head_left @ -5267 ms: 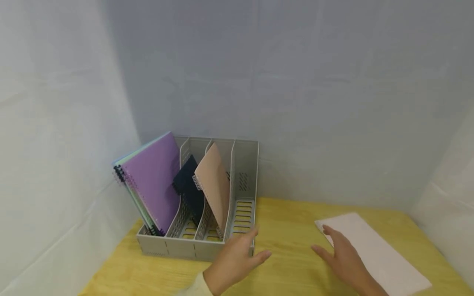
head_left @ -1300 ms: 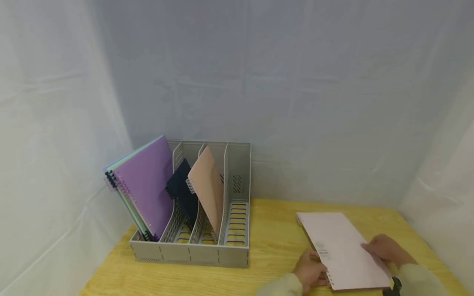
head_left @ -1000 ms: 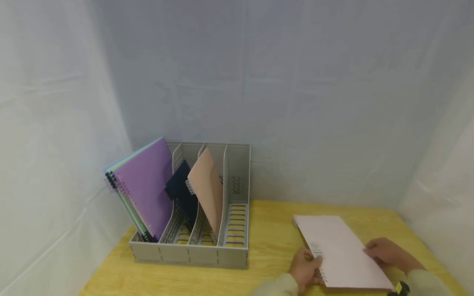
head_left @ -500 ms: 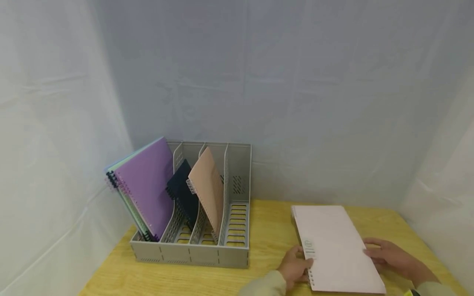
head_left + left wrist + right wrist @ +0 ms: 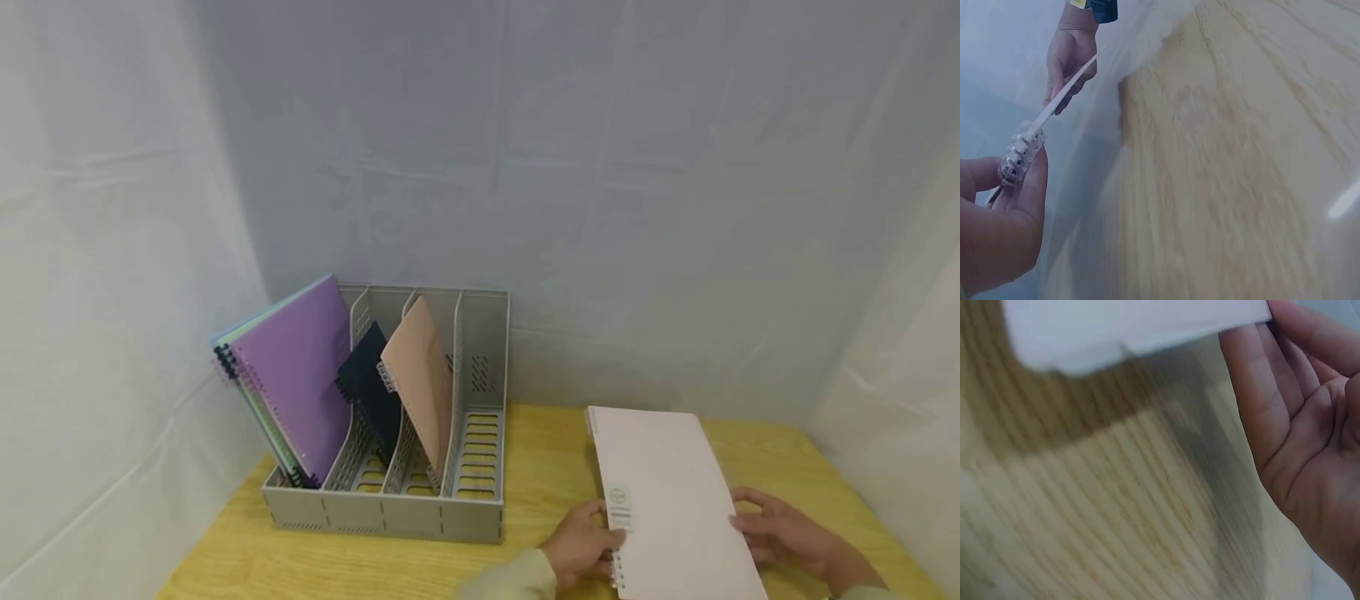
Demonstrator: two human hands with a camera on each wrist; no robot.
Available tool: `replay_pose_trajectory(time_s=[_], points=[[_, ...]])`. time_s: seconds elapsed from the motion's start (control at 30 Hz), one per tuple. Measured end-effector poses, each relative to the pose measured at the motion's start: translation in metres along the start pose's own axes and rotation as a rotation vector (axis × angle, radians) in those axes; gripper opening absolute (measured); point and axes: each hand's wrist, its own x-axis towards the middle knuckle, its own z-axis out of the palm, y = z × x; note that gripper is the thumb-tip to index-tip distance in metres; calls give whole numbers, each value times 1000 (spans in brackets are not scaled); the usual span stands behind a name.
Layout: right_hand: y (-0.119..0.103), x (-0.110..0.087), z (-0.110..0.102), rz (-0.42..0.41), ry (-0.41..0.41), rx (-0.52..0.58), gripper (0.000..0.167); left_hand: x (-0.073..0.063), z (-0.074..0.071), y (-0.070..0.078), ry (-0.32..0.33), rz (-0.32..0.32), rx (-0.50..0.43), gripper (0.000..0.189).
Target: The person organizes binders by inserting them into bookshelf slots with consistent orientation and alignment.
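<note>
A pale pink spiral notebook (image 5: 678,500) is held up off the table between both hands at the right of the head view. My left hand (image 5: 581,546) pinches its coiled left edge, thumb on the cover near a small green-printed label (image 5: 619,507). On the opposite long edge, my right hand (image 5: 787,533) grips with the thumb above and the fingers below. In the left wrist view, the clear spiral binding (image 5: 1021,153) sits between left thumb and fingers. The right wrist view has the notebook's edge (image 5: 1147,325) caught between right thumb and fingers, over bare wood.
A grey file organizer (image 5: 382,517) stands left on the yellow wooden table (image 5: 360,567). It holds a purple notebook (image 5: 303,375) with others behind, a dark blue notebook (image 5: 373,387) and a beige one (image 5: 420,375). Its rightmost slot (image 5: 480,454) shows a slatted floor. White sheeting (image 5: 675,208) encloses the table.
Both hands came to the pink notebook, lying flat at first, and took hold of its two long edges. It has since turned straighter, risen and shifted left slightly. The organizer's notebooks stay put.
</note>
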Motion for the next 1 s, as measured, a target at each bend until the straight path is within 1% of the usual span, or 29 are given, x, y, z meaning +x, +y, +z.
replay_pose_trajectory(time_s=[0.07, 0.17, 0.23, 0.3, 0.33, 0.4, 0.47, 0.57, 0.63, 0.7, 0.87, 1.0], points=[[3, 3, 4, -5, -66, 25, 43, -4, -7, 2, -52, 6, 28, 28], [5, 7, 13, -9, -151, 61, 46, -10, -22, 5, -182, 48, 88, 30], [6, 10, 20, -18, -188, 84, 47, -16, -32, 9, -293, 74, 114, 31], [6, 13, 26, -19, -211, 100, 50, -21, -40, 13, -382, 87, 126, 31], [5, 14, 29, -21, -214, 101, 51, -24, -44, 16, -414, 86, 123, 31], [4, 16, 33, -34, -232, 100, 52, -29, -50, 21, -453, 78, 118, 32], [1, 18, 39, -54, -245, 81, 54, -32, -55, 24, -460, 78, 119, 33], [-3, 22, 49, -90, -257, 36, 52, -38, -64, 27, -467, 77, 117, 34], [-6, 25, 55, -116, -264, 10, 50, -42, -70, 28, -471, 79, 116, 32], [-7, 29, 62, -131, -261, -18, 49, -45, -76, 27, -470, 68, 108, 32], [-8, 38, 78, -182, -266, -29, 51, -52, -91, 25, -423, 51, 93, 36], [-8, 43, 91, -178, -248, -4, 54, -56, -102, 27, -396, 40, 74, 39]])
